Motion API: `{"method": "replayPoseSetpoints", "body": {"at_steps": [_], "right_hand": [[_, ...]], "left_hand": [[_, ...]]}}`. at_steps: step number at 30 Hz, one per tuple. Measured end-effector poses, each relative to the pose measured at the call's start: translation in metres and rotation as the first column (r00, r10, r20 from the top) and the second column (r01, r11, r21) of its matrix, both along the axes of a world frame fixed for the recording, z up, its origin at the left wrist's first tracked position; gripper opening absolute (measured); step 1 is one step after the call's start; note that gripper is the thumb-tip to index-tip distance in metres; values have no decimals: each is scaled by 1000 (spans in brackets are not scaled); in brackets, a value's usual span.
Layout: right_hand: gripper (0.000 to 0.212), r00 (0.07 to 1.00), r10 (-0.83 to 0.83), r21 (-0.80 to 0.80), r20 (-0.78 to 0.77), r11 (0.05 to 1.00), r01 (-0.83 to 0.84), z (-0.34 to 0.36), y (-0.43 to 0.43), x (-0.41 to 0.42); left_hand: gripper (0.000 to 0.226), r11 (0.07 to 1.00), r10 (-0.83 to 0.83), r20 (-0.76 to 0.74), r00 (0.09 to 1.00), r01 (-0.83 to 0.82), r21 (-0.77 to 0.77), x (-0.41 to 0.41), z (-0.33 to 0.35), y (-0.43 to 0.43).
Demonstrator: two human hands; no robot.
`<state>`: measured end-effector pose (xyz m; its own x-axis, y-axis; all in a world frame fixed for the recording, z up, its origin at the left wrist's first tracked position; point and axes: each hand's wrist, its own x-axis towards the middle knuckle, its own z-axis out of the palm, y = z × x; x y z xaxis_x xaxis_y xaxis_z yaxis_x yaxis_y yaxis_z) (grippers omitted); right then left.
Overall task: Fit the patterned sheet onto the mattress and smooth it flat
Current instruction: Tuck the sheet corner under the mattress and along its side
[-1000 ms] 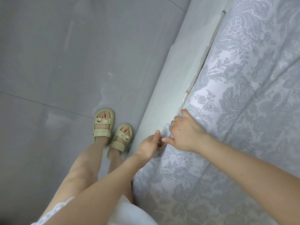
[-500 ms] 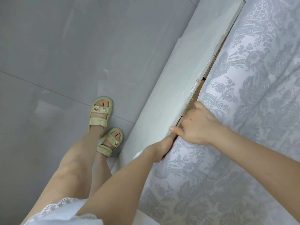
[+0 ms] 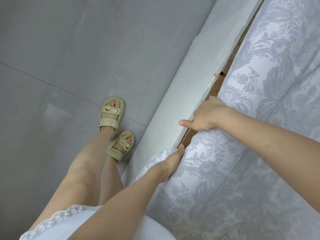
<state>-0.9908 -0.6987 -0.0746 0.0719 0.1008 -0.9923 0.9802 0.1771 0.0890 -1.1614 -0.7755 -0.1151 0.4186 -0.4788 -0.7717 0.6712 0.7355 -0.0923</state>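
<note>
So, both hands are at the sheet's edge by the bed rail

Closest to the camera is the lace hem of a white dress [image 3: 72, 222], with bare legs [image 3: 81, 170] below it. Next up, the left hand [image 3: 170, 163] sits right at the edge of the patterned sheet [image 3: 259, 153], where the fabric bunches against the pale bed frame [image 3: 181, 94]. Its thumb lies flat along the cloth, but the fingers are tucked out of sight under the fold. I honestly can't tell if they're gripping or just pushing.

A bit further along, the right hand [image 3: 206, 115] is on the same edge. Its fingers [image 3: 210, 103] curl down round the sheet's edge into the gap beside the frame. The tips are hidden, and the thumb sticks out sideways over the rail.

The sheet, white with a grey floral print, covers the whole right side of the view and is a little wrinkled near the arms. Past the right hand, a brown strip of gap [image 3: 216, 85] shows between frame and sheet.

Off to the left, two pale green sandals [image 3: 110, 115] stand on the grey tiled floor [image 3: 60, 66], near the frame.
</note>
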Motion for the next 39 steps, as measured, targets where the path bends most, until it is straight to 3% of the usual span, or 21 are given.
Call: {"method": "replayPoseSetpoints", "body": {"at_steps": [4, 7, 9, 11, 13, 15, 19, 23, 26, 31, 34, 39], "right_hand": [[84, 999, -29, 108, 31, 994, 26, -15, -1, -6], [78, 990, -133, 290, -44, 947, 140, -13, -4, -6], [74, 955, -266, 415, -132, 860, 297, -2, -11, -11], [63, 932, -265, 544, -249, 758, 361, 15, -22, -29], [53, 904, -253, 556, -345, 721, 414, 30, -38, -53], [56, 886, -253, 471, -388, 772, 426, 41, -58, -80], [59, 933, -107, 442, -344, 858, 261, 37, -113, -126], [68, 955, -45, 507, -292, 840, 194, 25, -136, -137], [80, 959, -12, 394, -285, 910, 129, 28, -116, -145], [79, 967, -69, 488, -245, 853, 184, 20, -128, -150], [90, 978, -74, 428, -193, 891, 151, 17, -116, -154], [81, 980, -130, 204, -149, 966, 159, 5, -89, -157]], "left_hand": [[64, 993, 55, -43, 998, -50, 104, -12, -10, 17], [54, 889, 305, -103, 947, -244, 387, -48, -8, 29], [49, 796, 262, -118, 958, -144, 588, -76, -12, 29], [46, 735, 52, -179, 983, 83, 673, -97, -15, 21], [42, 730, -97, -216, 972, 217, 648, -108, -22, 10], [42, 785, -129, -215, 968, 233, 574, -110, -30, -1], [47, 929, 55, -127, 990, -4, 369, -117, -22, -14], [49, 941, 119, -70, 990, -90, 327, -146, -20, -34], [51, 958, 105, -32, 994, -92, 273, -151, -20, -41], [48, 974, 33, 10, 999, -35, 223, -149, -17, -37], [53, 972, 12, 8, 1000, -14, 236, -146, -14, -36], [73, 976, -11, 5, 1000, 10, 219, -133, -13, -38]]}}
